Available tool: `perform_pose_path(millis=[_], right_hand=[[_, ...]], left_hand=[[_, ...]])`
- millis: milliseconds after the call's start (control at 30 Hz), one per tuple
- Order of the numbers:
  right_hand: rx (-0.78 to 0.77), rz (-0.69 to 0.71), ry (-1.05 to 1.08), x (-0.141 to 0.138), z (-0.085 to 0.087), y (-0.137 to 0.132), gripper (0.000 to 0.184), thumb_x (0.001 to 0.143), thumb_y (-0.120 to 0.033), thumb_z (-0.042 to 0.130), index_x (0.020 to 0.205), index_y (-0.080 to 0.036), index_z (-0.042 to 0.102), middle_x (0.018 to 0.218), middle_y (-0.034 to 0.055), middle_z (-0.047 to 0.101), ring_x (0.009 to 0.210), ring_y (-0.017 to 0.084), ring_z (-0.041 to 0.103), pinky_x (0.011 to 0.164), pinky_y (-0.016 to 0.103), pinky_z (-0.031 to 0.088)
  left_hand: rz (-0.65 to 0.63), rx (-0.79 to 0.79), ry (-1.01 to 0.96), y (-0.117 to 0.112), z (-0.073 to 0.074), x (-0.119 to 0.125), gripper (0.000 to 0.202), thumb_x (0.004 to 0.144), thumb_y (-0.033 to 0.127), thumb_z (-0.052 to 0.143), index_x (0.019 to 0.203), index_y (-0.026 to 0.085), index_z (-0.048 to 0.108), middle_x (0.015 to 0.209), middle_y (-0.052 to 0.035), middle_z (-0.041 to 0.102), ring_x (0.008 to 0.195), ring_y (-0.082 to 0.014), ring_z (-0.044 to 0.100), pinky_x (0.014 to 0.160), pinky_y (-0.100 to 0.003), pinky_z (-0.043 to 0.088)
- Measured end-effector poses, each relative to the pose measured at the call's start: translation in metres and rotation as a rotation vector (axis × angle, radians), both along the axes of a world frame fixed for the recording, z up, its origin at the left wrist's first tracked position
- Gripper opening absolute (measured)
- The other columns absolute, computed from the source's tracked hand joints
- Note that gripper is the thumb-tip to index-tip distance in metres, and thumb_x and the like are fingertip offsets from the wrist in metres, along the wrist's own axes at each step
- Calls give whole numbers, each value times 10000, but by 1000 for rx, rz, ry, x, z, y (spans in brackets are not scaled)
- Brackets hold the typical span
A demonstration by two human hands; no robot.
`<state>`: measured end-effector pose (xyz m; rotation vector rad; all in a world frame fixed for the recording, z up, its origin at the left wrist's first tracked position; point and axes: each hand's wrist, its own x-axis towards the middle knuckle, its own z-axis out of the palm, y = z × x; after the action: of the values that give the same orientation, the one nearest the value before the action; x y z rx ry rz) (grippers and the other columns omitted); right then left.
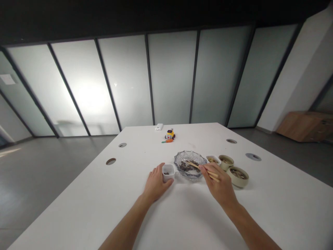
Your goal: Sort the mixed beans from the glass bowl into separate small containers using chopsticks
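Observation:
My left hand (155, 184) is wrapped round the side of a small white square cup (168, 177), which stands on the table with a few dark bits inside. Pinched in my right hand (220, 185) is a pair of wooden chopsticks (193, 164). Their tips reach into a clear cut-glass bowl (180, 157) that holds many small dark brown pieces (185, 166). The cup sits just left of the bowl. Whether the chopsticks grip a piece is too small to tell.
Right of the bowl stand a white dish (219, 162) with tan pieces and two olive-green bowls (228, 164) with dried bits. Farther back lie a yellow toy vehicle (170, 133), an orange carrot-like item (169, 141) and a white box (159, 127). The white table (109, 198) has several round holes.

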<state>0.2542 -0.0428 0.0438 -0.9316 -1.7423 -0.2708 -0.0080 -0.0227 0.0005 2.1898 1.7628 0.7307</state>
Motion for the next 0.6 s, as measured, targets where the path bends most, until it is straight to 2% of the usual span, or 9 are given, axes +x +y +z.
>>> perform_pose_path(millis=[167,367,500,600], right_hand=[[-35,-9,183,-1,14,-7,211,1010,-278,581,849,-226,709,798,34,729,758,195,697,710,320,560],[-166,112,311,-4,21,-13,291,1013,-357,560,802,-233,717,780,33,743,748,201,704,678,324,563],[-83,-4,385,3,21,-11,320,1024,-391,533,811,-218,697,778,43,725,767,209,695,698,334,553],[-11,-94,254,11,18,-5,273,1014,-383,563,839,-218,691,804,47,717,789,211,691,713,332,538]], left_hand=[[-1,-8,-10,-1,2,0,704,862,445,633,1485,208,407,1431,-107,602,1301,-281,560,1078,-371,382],[-4,-21,-14,-1,2,0,706,863,441,629,1492,215,402,1475,-99,572,1327,-269,540,1094,-359,368],[1,-30,-8,0,2,0,712,864,450,626,1496,212,398,1473,-103,574,1328,-268,539,1092,-354,367],[2,-34,-7,-1,3,0,711,863,446,624,1496,215,397,1473,-104,573,1329,-266,540,1093,-353,366]])
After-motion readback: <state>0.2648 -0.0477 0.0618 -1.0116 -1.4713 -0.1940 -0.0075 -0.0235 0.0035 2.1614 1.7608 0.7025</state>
